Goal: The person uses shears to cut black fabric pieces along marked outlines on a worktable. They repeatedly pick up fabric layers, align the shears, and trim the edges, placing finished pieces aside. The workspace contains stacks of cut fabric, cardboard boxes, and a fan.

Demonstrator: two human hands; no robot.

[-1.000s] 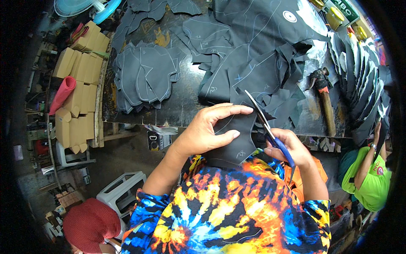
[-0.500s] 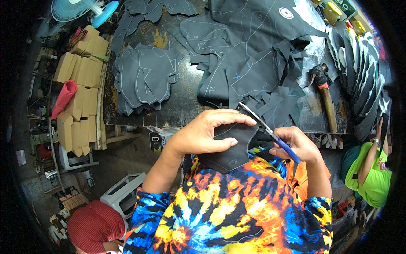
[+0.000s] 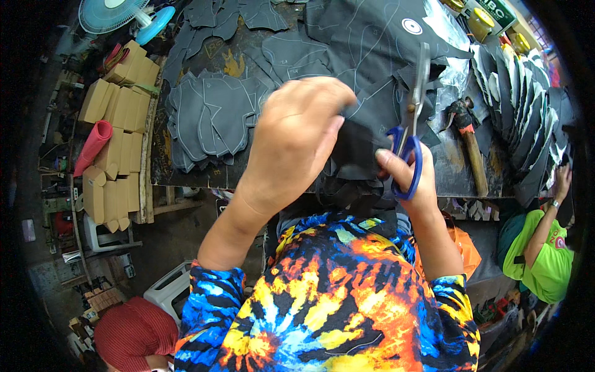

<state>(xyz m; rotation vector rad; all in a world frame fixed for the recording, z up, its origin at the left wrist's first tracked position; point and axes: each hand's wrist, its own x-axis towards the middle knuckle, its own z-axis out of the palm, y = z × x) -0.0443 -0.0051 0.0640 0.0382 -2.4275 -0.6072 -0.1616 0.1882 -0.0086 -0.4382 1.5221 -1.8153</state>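
In my right hand (image 3: pixel 416 177) is a pair of blue-handled scissors (image 3: pixel 406 158), my fingers through the loops and the blades pointing away from me. My left hand (image 3: pixel 297 139), slightly smeared by motion, is raised over the table's near edge. Between its thumb and fingers a black leather piece (image 3: pixel 356 149) hangs down, blurred; part of it is hidden by the hand. Beyond both hands spreads a large black leather sheet (image 3: pixel 365 37) with pale drawn outlines. A pile of cut leather pieces (image 3: pixel 214 118) lies on the table left of my left hand.
A hammer (image 3: pixel 470 142) with a wooden handle lies at the right on the dark table (image 3: pixel 204 177). Beside it stands a row of stacked black pieces (image 3: pixel 517 99). Tan blocks (image 3: pixel 118 142) and a fan (image 3: pixel 111 12) are at the left. A person in bright green (image 3: pixel 548 254) works at the right.
Both hands have moved away from my body, over the table. The scissors have left the leather piece's edge and swung to point straight ahead. The left hand has risen with the piece.
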